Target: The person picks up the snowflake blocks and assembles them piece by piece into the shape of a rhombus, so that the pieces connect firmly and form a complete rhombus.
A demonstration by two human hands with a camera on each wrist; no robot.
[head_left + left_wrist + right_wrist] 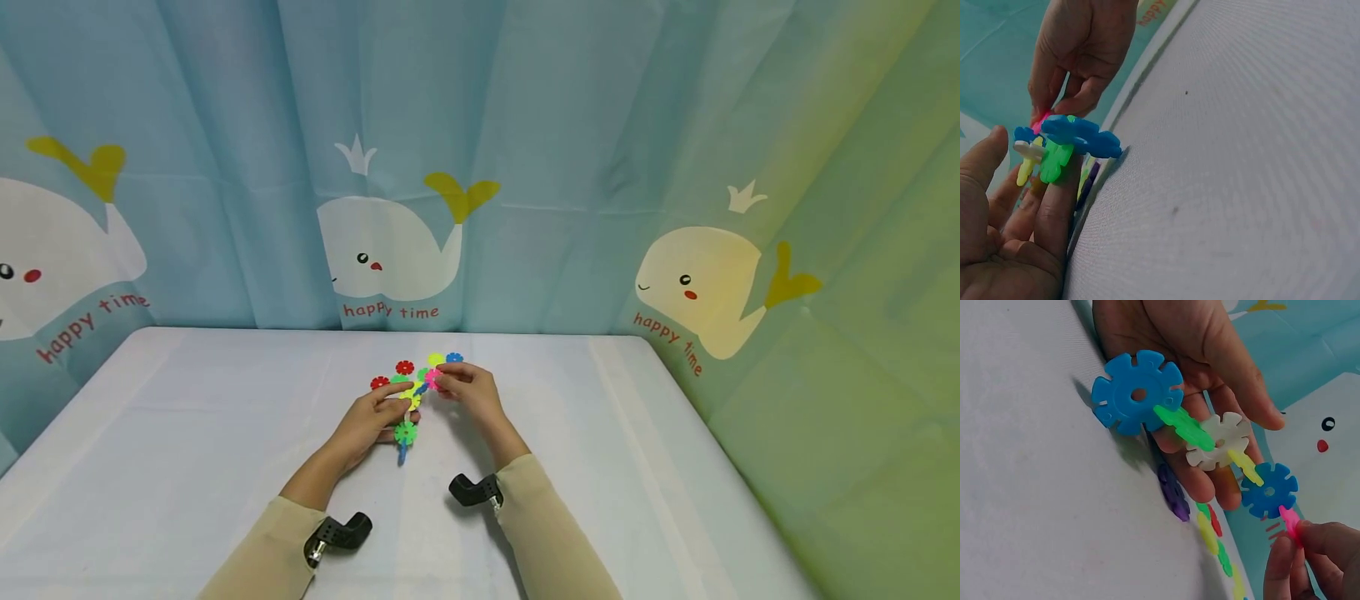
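With my right hand (472,393) I pinch a pink disc (1291,526) between thumb and fingers, its edge meeting the end blue disc (1268,490) of a notched-disc chain (1233,427). That chain runs blue, green, white, yellow, blue, and lies along the fingers of my left hand (366,423), which are loosely extended, the thumb standing apart from them. Both hands are over the white table (225,450). Beyond them lie loose pieces, among them two red discs (405,367), and a purple disc (1174,492) shows on the tabletop below the chain.
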